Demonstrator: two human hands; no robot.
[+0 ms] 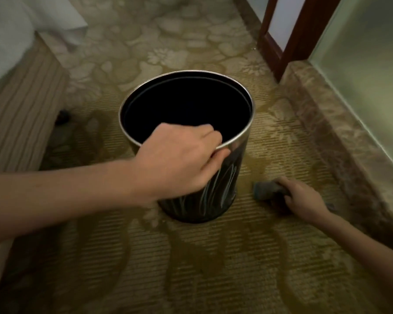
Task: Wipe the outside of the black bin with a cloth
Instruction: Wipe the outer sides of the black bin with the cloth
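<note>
At the near rim, head view: left hand [179, 159] pinches the steel edge of the black bin [228, 175], with fingers [210, 132] curled over inside and the thumb pressed on the outer wall.
Why that hold: judged a steadying grip, so the bin will not slide or tip on the carpet [213, 268] when wiped.
Bin position: upright on the carpet, directly below the left fingers and left of the right fingers.
Bin axis: long axis vertical, open mouth up, base down; the wall tapers slightly toward the base.
Right hand [304, 198]: fingers wrapped round a bunched grey cloth [267, 190], low by the carpet.
Cloth to bin: near the base on its right, apart from the wall; contact with the carpet cannot be told.
Why there: likely poised to start on the lower right wall.
Hands in play: 2.
</note>
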